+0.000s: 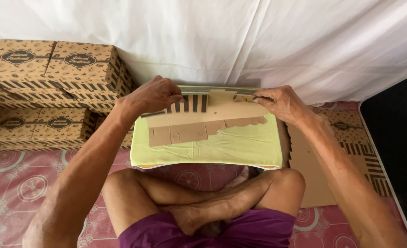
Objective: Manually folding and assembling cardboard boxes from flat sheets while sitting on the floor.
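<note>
A flat brown cardboard box blank (212,117) with black stripes lies on a small table covered in pale green cloth (222,149). My left hand (155,94) grips the blank's far left edge and bends it upward. At the far right edge, my right hand (281,102) pinches a folded flap. The raised panel shows striped printing facing me. My crossed legs sit under the table's near edge.
Finished printed cardboard boxes (52,69) are stacked in two layers at the left. A pile of flat blanks (332,151) lies on the patterned pink floor mat (15,183) at the right. A white sheet (258,41) hangs behind.
</note>
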